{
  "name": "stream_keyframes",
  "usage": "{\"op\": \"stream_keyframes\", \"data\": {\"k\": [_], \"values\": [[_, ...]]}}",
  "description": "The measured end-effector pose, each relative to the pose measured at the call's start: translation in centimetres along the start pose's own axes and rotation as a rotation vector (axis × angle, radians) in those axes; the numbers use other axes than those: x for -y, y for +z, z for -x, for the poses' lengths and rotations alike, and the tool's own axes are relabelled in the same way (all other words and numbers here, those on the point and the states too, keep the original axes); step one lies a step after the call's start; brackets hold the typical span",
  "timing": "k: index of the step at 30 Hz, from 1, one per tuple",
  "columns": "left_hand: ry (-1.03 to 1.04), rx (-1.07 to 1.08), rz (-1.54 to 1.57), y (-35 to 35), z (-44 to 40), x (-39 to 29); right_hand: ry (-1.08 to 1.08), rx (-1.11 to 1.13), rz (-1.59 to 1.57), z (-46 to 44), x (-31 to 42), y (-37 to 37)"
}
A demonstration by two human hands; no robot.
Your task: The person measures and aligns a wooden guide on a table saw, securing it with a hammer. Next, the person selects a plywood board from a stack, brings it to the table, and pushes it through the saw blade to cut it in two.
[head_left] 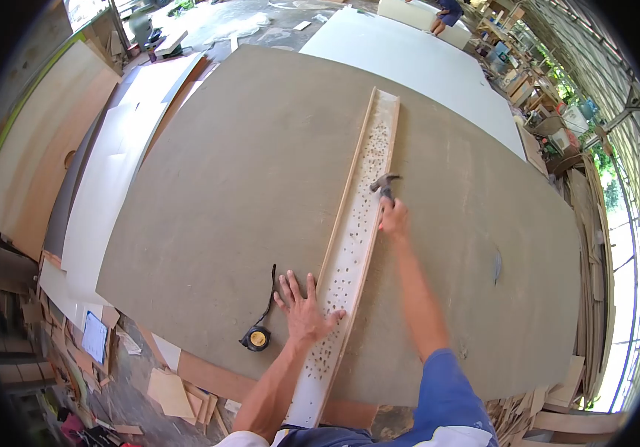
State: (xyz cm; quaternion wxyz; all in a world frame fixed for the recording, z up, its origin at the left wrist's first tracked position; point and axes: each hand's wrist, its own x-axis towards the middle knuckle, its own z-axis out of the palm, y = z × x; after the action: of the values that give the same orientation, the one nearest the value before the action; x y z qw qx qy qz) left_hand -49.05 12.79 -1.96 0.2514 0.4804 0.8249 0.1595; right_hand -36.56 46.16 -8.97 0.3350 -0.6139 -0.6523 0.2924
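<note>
A long, narrow white tray-like board [344, 253] with raised wooden edges lies lengthwise in front of me. Many small dark specks dot its inside; whether they are holes or loose bits I cannot tell. My right hand [394, 220] is wrapped round the handle of a claw hammer [384, 184], whose head is over the upper half of the board. Fingers spread, my left hand [306, 313] rests at the board's left edge, its thumb reaching across the white inside. Left of that hand sits a black and yellow tape measure [258, 339] with a black strap.
Everything lies on a large grey-brown panel [208, 171] used as a work surface. White sheets [416, 56] extend beyond it; more panels [44, 149] lean at the left. Wood offcuts [174, 395] litter the floor. Another person [448, 13] is at the far back.
</note>
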Motion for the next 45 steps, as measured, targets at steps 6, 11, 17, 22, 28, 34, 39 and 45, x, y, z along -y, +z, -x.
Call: {"op": "stream_keyframes", "data": {"k": [6,11,17,22,28,34,39,45], "values": [[0.013,0.0,0.031,0.0,-0.3,0.2,-0.11,-0.08,0.232,-12.3,1.5,1.3],[0.011,0.008,0.059,0.1,-0.4,0.4,-0.142,-0.101,0.455,-15.3,7.6,0.5],[0.015,0.002,0.071,0.0,-0.9,0.4,-0.164,-0.038,0.562,-16.7,7.2,3.3],[0.016,0.004,0.093,0.2,-0.5,0.4,-0.238,0.065,0.635,-15.9,6.4,1.6],[0.029,-0.001,0.075,0.3,-0.5,0.6,-0.226,-0.175,0.558,-16.9,6.8,0.2],[0.036,-0.006,0.074,0.2,-0.4,0.4,-0.151,-0.493,0.341,-11.9,8.9,0.5],[0.037,-0.021,0.073,0.4,-0.3,0.5,-0.272,-0.109,0.679,-16.0,7.2,0.1],[0.034,-0.027,0.062,0.5,-0.5,0.6,-0.169,-0.442,0.346,-12.2,10.7,0.0]]}}
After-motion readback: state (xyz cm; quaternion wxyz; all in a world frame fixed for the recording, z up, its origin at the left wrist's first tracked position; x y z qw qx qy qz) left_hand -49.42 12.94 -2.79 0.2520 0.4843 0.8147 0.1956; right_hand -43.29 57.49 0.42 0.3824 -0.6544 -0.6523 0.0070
